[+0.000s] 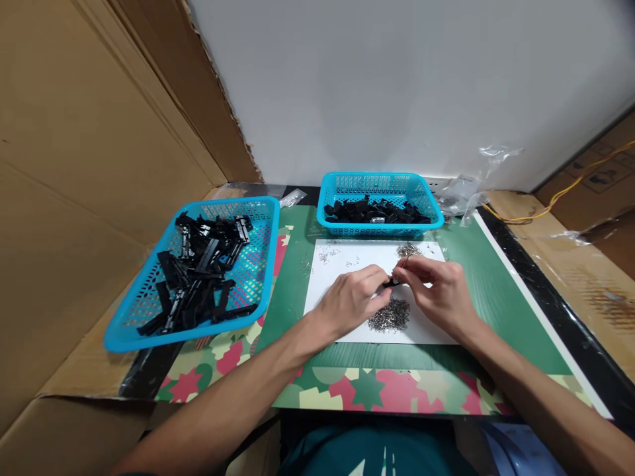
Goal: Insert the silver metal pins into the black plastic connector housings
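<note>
Above the white sheet of paper point(327, 297), my left hand point(354, 291) is closed on a small black plastic part point(391, 282). My right hand point(439, 287) meets it from the other side, thumb and fingertips pinched together at the part's end. Something thin shows at those fingertips, too small to name. Just below the hands lies a pile of small metal pieces point(389, 317). A second, smaller metal pile point(409, 250) sits behind the right fingers. A few loose bits point(327, 254) are scattered at the sheet's upper left.
On the left stands a blue basket point(270, 264) of long black parts with metal strips. Another blue basket point(380, 230), at the back, holds smaller black pieces. Clear plastic bags point(461, 192) lie behind it. Cardboard point(99, 165) walls the left; a yellow cable point(550, 201) runs at right.
</note>
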`<state>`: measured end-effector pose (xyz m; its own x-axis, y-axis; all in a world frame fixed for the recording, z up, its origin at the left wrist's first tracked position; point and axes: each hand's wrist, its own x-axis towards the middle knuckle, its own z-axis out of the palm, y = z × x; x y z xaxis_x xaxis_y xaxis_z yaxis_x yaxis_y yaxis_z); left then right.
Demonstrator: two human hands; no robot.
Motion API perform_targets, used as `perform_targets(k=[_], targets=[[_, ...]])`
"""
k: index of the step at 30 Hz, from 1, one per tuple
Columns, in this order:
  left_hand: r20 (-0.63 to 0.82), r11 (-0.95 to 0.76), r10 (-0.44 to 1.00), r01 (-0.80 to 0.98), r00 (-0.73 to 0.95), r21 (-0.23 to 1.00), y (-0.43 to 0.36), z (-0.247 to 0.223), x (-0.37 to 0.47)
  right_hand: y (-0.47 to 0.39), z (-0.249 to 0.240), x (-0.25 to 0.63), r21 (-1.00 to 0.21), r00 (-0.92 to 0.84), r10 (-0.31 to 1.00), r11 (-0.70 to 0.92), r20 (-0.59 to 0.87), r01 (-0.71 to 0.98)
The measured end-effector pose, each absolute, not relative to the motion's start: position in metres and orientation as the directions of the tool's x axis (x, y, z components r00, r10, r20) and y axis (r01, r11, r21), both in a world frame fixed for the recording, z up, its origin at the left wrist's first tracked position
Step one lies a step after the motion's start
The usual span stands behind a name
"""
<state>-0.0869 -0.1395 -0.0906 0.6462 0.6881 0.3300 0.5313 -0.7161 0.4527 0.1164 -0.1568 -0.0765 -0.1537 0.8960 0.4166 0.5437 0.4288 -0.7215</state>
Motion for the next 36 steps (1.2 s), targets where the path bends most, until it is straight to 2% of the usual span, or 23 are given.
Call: perform_targets(k=[4,7,10,14,17,19,21,23,25,27,36], targets=[[0.323,-0.693,0.705,0.519,0.631,0.500,-0.136,-0.091,-0.087,-0.158,-0.079,0.112,-0.751,-0.121,0.901,0.416,0.416,0.513],[0.351,-0.691,0.714,0.526,0.606,0.496,-0.137,-0.089,-0.087,-0.155,-0.079,0.114,-0.849,-0.004,0.912,0.382,0.410,0.365],[0.403,-0.682,0.729,0.539,0.553,0.494,-0.139,-0.086,-0.087,-0.145,-0.077,0.126,-0.885,0.167,0.886,0.384,0.433,0.262],[0.490,-0.627,0.776,0.579,0.398,0.522,-0.137,-0.077,-0.088,-0.128,-0.075,0.155,-0.872,0.299,0.832,0.375,0.466,0.316],[0.595,-0.628,0.744,0.621,0.304,0.469,-0.126,-0.058,-0.086,-0.120,-0.074,0.172,-0.871,0.317,0.829,0.356,0.461,0.337],[0.669,-0.645,0.691,0.651,0.275,0.400,-0.113,-0.041,-0.083,-0.118,-0.073,0.178,-0.867,0.300,0.838,0.343,0.457,0.362],[0.678,-0.631,0.681,0.693,0.278,0.349,-0.096,-0.022,-0.077,-0.118,-0.072,0.180,-0.856,0.271,0.851,0.325,0.450,0.401],[0.630,-0.589,0.711,0.753,0.312,0.292,-0.077,-0.007,-0.068,-0.118,-0.071,0.180,-0.834,0.210,0.877,0.300,0.432,0.463],[0.554,-0.535,0.743,0.831,0.377,0.151,-0.057,0.003,-0.057,-0.117,-0.072,0.179,-0.788,0.097,0.913,0.284,0.397,0.546],[0.513,-0.536,0.746,0.840,0.425,0.085,-0.040,0.006,-0.045,-0.116,-0.072,0.179,-0.738,-0.014,0.936,0.287,0.352,0.610],[0.415,-0.623,0.701,0.781,0.580,-0.039,-0.022,-0.006,-0.031,-0.117,-0.071,0.167,-0.684,-0.270,0.943,0.328,0.195,0.652]])
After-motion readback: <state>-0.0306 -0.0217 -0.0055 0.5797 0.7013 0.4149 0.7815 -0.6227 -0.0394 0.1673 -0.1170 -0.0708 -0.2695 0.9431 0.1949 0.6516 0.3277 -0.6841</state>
